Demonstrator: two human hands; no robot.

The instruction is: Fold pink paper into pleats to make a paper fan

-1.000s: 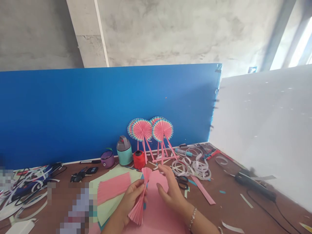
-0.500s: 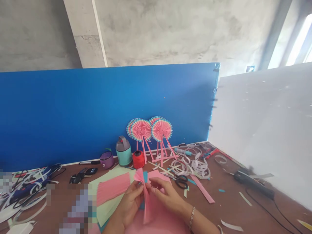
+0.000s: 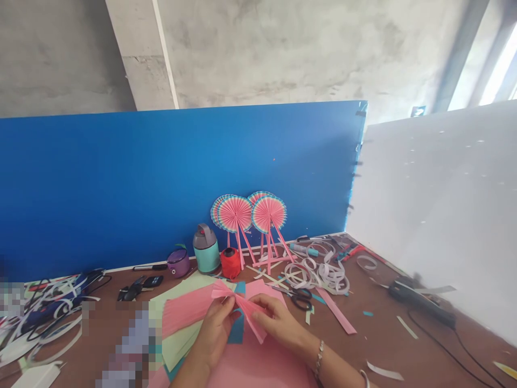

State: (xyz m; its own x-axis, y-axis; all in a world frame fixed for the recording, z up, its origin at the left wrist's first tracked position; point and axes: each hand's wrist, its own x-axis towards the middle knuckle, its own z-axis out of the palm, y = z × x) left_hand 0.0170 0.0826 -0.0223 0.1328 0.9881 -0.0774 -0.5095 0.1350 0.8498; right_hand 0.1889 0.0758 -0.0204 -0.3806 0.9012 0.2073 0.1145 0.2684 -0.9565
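Both my hands hold a pleated pink paper strip [image 3: 241, 307] just above the table. My left hand [image 3: 216, 328] pinches it near its middle, fingers closed. My right hand [image 3: 278, 323] grips the fanned lower right part, also closed. The strip lies slanted, spreading out at both ends. Under it lie a flat pink sheet [image 3: 258, 366], a teal piece [image 3: 237, 331] and another pleated pink piece [image 3: 188, 312] on pale green paper [image 3: 177, 337].
Finished pink paper fans on sticks [image 3: 252, 215] lean on the blue board [image 3: 161, 178]. Near them stand a red thread spool [image 3: 230, 263], a teal jar [image 3: 205, 249] and a purple pot [image 3: 178, 263]. Scissors [image 3: 299, 299], curled white strips [image 3: 323, 272], a black glue gun [image 3: 420, 304] lie right.
The pleated strip has swung from hanging nearly upright in my left hand to lying slanted across both hands. My right hand has closed onto its lower right end.
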